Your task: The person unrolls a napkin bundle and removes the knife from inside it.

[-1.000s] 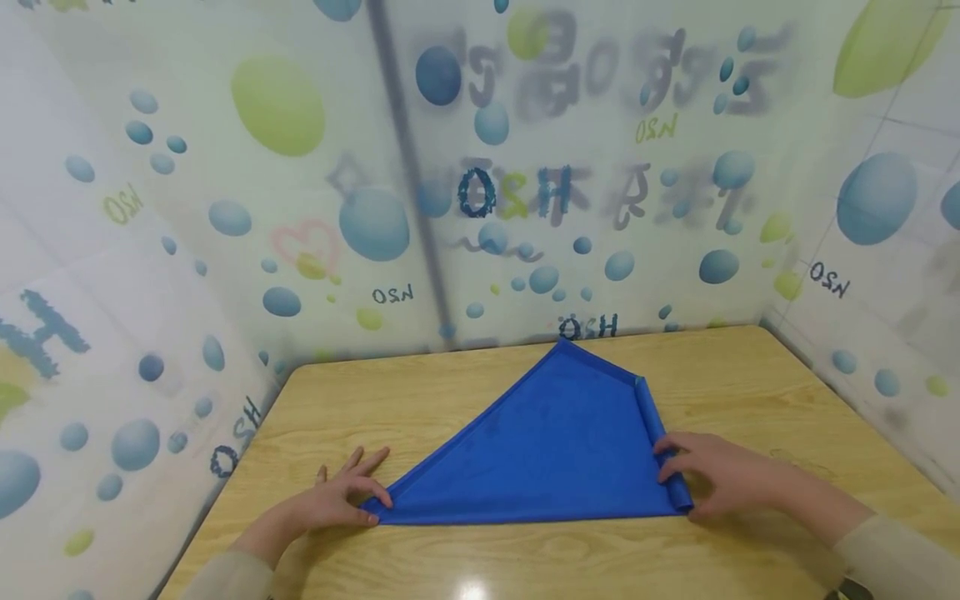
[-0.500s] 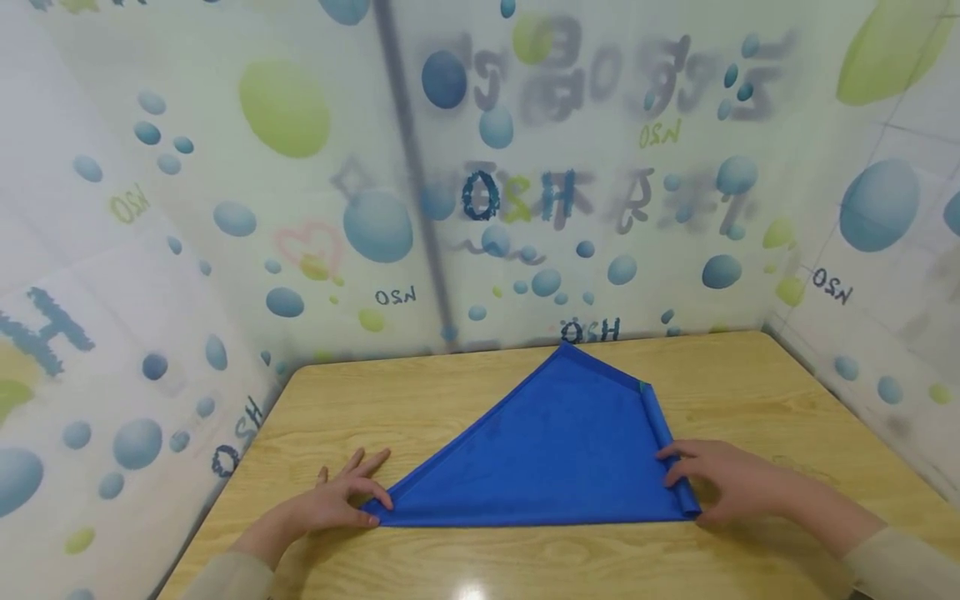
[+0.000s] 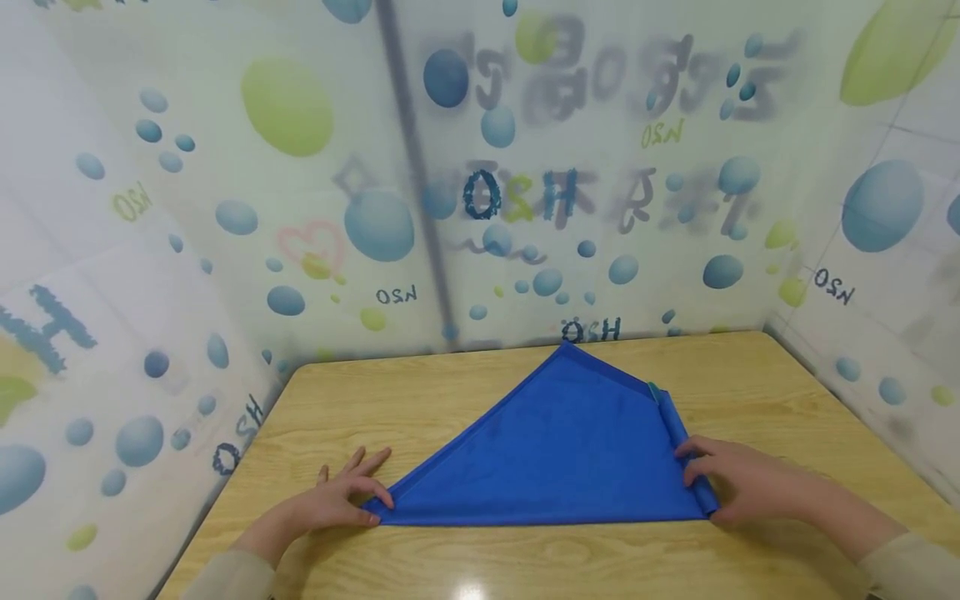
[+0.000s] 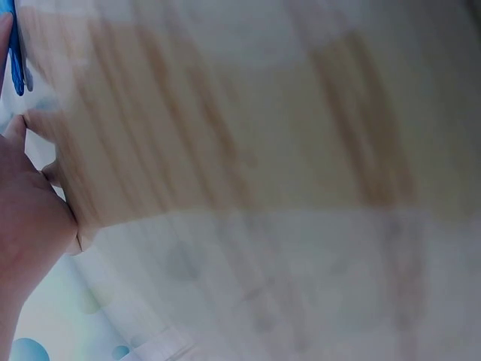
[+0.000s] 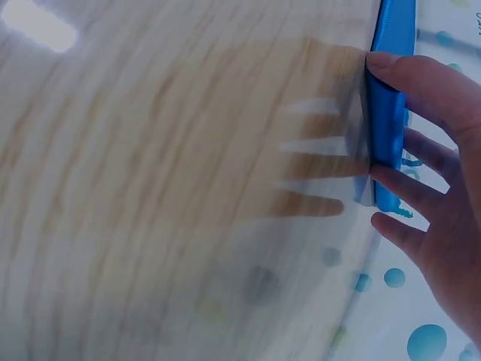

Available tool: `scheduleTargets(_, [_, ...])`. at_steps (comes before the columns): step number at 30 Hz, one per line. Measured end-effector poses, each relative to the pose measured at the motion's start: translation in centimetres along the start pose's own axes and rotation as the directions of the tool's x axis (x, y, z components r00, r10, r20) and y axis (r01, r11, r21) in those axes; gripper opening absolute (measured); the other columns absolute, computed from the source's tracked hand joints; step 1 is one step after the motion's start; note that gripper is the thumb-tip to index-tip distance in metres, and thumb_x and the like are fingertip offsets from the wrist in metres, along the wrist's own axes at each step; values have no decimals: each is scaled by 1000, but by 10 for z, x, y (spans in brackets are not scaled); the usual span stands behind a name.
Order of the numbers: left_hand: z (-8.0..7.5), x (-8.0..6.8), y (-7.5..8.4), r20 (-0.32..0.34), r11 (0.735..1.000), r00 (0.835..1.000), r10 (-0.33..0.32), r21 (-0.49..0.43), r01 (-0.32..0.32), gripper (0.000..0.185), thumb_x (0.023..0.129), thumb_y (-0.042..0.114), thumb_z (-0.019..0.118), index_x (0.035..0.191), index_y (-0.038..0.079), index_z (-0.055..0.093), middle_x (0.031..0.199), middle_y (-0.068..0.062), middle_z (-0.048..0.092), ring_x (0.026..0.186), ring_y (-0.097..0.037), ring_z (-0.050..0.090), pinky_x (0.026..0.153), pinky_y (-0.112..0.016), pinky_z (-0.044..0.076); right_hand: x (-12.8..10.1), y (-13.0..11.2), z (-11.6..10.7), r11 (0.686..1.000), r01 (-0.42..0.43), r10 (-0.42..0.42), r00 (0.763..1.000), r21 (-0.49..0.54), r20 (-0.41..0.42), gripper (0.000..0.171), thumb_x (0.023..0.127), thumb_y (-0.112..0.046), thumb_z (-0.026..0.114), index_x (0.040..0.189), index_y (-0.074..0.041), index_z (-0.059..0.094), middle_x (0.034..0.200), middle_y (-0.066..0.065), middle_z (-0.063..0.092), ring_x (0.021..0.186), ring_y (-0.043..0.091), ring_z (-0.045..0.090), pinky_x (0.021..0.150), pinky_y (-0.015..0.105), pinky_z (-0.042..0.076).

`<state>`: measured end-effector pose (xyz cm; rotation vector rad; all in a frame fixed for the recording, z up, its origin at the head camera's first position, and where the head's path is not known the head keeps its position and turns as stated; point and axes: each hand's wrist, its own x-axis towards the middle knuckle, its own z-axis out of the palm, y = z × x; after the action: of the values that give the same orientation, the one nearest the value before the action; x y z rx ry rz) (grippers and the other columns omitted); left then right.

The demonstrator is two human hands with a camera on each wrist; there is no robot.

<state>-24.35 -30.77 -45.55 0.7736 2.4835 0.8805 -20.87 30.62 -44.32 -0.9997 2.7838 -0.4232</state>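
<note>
On the wooden table (image 3: pixel 420 400) a blue cloth (image 3: pixel 555 450) lies flat as a triangle. Right hand (image 3: pixel 738 483) pinches its rolled right edge (thumb over, fingers under); left hand (image 3: pixel 337 500) pins the left corner, fingers flat. Rolling looks barely started; next turn needs even tension leftward.

wooden table (image 3: pixel 480 400), bubble-patterned curtain (image 3: pixel 300 208)

Makeshift booth — bubble-print curtains (image 3: pixel 300 208) enclose wooden table (image 3: pixel 450 400).
</note>
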Motion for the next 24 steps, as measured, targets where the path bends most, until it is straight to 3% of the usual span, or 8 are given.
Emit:
scheduleTargets(6, [-1,1,0,-5,1000,1000,8,-3,-8,12,86,30,74,97,30,71,158,-24,15,138,-54,-17,86,-78,-24,-2,2,1,997,40,-40,999,-61,13,45,77,-38,81,120,-30,69,137,5,53,121,38,50,92,52,48])
scheduleTargets(16, [3,0,-2,-9,1000,1000,23,10,-23,13,84,33,75,97,32,70,158,-25,16,137,-56,-16,84,-79,-24,-3,9,2,998,49,-49,999,-36,0,39,74,-31,83,110,-33,70,124,-3,53,111,27,55,88,43,51])
scheduleTargets(24, [0,1,-2,-11,999,999,33,19,-33,13,85,32,74,97,32,70,158,-26,15,137,-57,-15,84,-79,-23,-9,13,1,1000,2,-1,999,18,-38,37,70,-25,85,99,-35,64,127,1,50,112,31,54,88,40,52])
